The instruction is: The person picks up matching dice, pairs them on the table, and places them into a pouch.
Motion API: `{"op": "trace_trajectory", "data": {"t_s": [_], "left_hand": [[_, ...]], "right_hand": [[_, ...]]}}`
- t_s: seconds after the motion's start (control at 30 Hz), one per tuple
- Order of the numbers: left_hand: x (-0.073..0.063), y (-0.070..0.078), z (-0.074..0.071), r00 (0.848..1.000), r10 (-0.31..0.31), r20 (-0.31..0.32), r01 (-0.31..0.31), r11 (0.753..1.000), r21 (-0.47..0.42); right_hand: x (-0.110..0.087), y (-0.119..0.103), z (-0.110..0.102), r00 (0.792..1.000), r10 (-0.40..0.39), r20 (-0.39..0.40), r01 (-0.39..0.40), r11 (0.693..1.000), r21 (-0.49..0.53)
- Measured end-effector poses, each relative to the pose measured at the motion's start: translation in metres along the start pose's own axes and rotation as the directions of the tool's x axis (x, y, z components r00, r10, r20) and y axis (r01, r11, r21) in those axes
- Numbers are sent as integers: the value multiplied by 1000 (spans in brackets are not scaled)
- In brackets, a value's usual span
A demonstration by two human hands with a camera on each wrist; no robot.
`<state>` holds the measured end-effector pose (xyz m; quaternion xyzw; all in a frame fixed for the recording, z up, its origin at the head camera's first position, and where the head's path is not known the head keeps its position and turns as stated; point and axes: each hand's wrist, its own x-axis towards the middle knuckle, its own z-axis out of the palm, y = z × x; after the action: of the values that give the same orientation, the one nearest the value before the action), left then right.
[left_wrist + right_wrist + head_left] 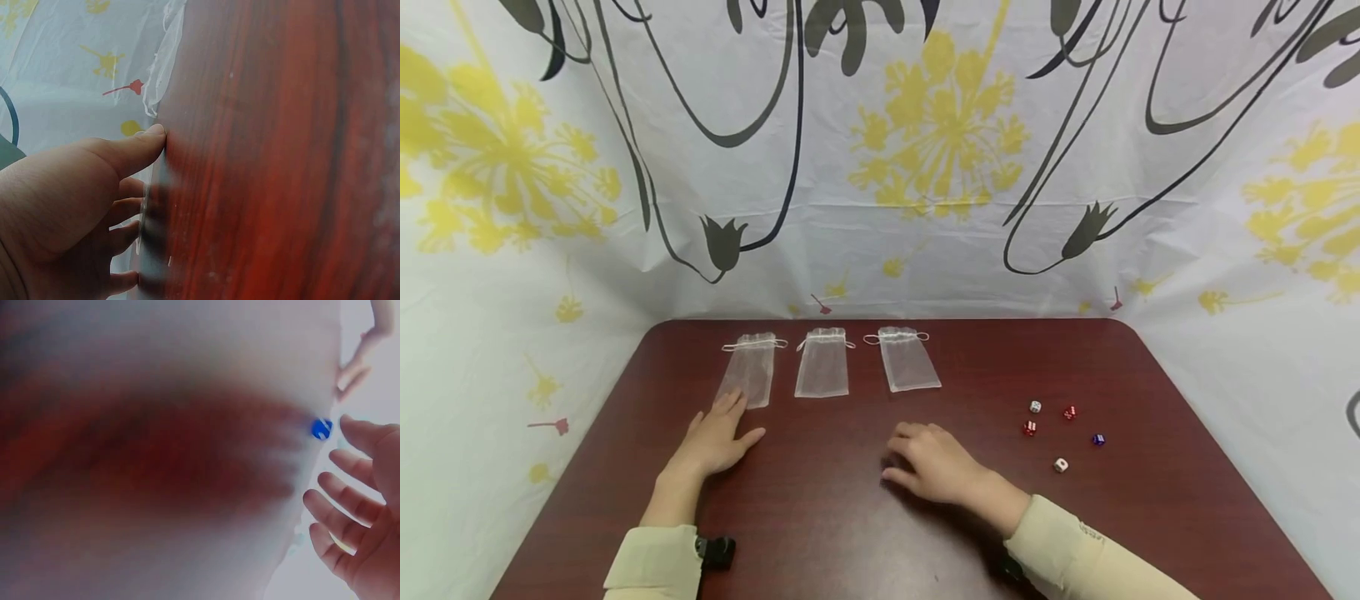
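My left hand (717, 442) lies with fingers spread on the lower end of a sheer white drawstring bag (751, 367). In the left wrist view, the thumb of that hand (69, 200) is stretched out beside the table edge. My right hand (938, 468) is low over the middle of the table, palm down. The right wrist view shows its fingers (337, 515) loosely spread, with a blue die (322, 429) on the table just off the thumb tip. The hand hides that die from the head view.
Two more drawstring bags (822, 364) (908, 360) lie flat along the back of the dark red table (820, 517). To the right are scattered white dice (1061, 465), red dice (1030, 427) and another blue die (1099, 439). A patterned cloth (865, 275) hangs behind.
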<state>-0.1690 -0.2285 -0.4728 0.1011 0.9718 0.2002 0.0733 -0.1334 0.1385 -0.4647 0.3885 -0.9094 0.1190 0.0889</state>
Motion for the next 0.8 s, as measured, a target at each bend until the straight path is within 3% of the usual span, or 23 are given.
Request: {"op": "trace_trajectory", "data": {"t_s": [0.37,0.57,0.8], "left_hand": [[-1,-1,0,1000,2,-8,-2,1000,-5],[0,-2,0,1000,1,-8,-1,1000,-2],[-1,-2,0,1000,4,-14,-4,1000,-4]], "right_hand": [[0,15,-35,982,136,-134,-120,985,121],[-9,31,-50,967,137,-214,-90,972,217],[-25,42,-61,955,118,-272,-54,972,231]]}}
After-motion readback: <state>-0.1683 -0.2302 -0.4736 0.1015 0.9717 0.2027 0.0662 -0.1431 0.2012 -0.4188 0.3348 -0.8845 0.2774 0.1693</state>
